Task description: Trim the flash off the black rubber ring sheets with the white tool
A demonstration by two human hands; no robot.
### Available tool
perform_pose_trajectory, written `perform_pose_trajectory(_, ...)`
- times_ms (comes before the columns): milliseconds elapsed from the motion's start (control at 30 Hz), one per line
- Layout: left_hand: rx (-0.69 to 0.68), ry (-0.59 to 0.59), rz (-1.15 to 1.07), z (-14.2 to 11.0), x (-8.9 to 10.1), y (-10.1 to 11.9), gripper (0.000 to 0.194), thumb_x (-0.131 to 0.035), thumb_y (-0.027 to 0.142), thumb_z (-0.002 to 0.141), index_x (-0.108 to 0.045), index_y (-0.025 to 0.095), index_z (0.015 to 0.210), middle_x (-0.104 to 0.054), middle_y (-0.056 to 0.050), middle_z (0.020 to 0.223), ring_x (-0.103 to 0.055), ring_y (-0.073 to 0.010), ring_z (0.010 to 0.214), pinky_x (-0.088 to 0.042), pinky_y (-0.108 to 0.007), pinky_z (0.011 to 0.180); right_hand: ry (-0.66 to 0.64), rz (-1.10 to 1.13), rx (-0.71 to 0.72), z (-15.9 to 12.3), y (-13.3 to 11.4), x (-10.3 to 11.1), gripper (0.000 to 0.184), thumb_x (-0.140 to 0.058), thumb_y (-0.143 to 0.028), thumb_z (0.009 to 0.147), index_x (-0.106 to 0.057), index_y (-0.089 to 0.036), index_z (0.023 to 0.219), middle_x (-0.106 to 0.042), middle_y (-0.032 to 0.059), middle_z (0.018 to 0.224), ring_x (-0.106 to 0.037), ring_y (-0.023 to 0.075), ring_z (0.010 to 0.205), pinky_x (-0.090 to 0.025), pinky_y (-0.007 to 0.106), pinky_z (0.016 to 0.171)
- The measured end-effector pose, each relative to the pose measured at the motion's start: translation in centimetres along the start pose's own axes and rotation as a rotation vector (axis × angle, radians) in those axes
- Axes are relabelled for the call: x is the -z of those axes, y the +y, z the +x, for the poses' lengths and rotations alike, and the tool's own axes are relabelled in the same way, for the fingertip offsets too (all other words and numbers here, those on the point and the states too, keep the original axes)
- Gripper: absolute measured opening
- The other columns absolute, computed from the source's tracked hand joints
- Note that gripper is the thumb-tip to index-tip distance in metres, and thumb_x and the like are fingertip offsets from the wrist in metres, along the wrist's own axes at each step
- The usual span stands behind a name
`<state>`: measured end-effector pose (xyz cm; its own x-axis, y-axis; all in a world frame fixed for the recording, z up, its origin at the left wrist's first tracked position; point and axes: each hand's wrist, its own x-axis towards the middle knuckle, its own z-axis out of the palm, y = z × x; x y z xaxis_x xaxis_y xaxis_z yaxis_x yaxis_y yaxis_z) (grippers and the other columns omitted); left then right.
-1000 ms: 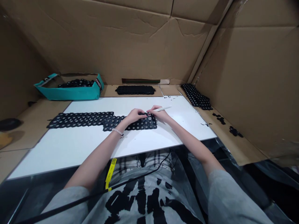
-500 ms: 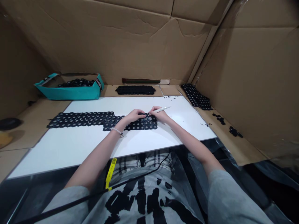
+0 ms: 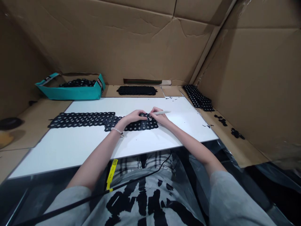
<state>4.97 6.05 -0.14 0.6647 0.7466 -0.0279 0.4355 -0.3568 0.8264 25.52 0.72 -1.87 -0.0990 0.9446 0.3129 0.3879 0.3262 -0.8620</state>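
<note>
Brown cardboard walls (image 3: 131, 40) rise across the top of the frame and down both sides, with a narrow slot (image 3: 142, 82) low in the back one. At upper left sits a teal open box (image 3: 70, 93) with black pieces inside. A dark rounded object (image 3: 10, 123) lies at the left edge, just above a blurred yellow object (image 3: 6, 139). At lower left, a black cable (image 3: 77, 201) slants upward past a yellow label (image 3: 112, 172).

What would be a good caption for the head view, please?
Left hand at a black sheet, right hand holding a white pen, above a white board.
</note>
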Motion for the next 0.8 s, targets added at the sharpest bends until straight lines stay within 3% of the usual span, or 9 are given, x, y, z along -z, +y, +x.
perform_pose_trajectory(133, 0.013, 0.034, 0.175, 0.36, -0.53, -0.41, 0.040, -0.075, 0.051, 0.062, -0.073, 0.018, 0.086, -0.074, -0.004, 0.089, -0.064, -0.0273, 0.088, -0.043, -0.032, 0.081, -0.091, 0.180, -0.137, 0.19, -0.03, 0.65, 0.014, -0.064, -0.033, 0.072, -0.057, -0.021, 0.068, -0.066, -0.0003, 0.073, -0.060, 0.0164, 0.074, -0.044, 0.027, 0.069)
perform_pose_trajectory(267, -0.013, -0.001, 0.200, 0.34, -0.64, -0.48, 0.036, -0.071, 0.052, 0.066, -0.072, 0.019, 0.080, -0.074, -0.002, 0.083, -0.064, -0.0261, 0.083, -0.043, -0.032, 0.076, -0.176, 0.153, -0.149, 0.20, -0.10, 0.86, 0.012, -0.065, -0.029, 0.067, -0.059, -0.019, 0.065, -0.066, -0.0002, 0.072, -0.055, 0.0142, 0.070, -0.041, 0.025, 0.066)
perform_pose_trajectory(500, -0.039, 0.002, 0.196, -0.03, -0.84, 0.10, 0.036, -0.069, 0.056, 0.065, -0.069, 0.020, 0.070, -0.072, -0.001, 0.074, -0.060, -0.0233, 0.075, -0.041, -0.031, 0.071, -0.184, 0.140, -0.135, 0.08, 0.14, 0.66, 0.013, -0.065, -0.031, 0.067, -0.059, -0.019, 0.066, -0.067, 0.0009, 0.073, -0.056, 0.0143, 0.071, -0.042, 0.025, 0.066)
perform_pose_trajectory(800, 0.042, -0.022, 0.032, 0.20, -1.07, -0.05, 0.043, -0.068, 0.061, 0.063, -0.065, 0.019, 0.068, -0.061, 0.002, 0.062, -0.054, -0.0196, 0.067, -0.039, -0.031, 0.068, -0.156, 0.134, -0.127, 0.34, 0.33, 0.94, 0.014, -0.065, -0.031, 0.071, -0.058, -0.020, 0.066, -0.067, -0.0005, 0.070, -0.061, 0.0158, 0.070, -0.044, 0.027, 0.068)
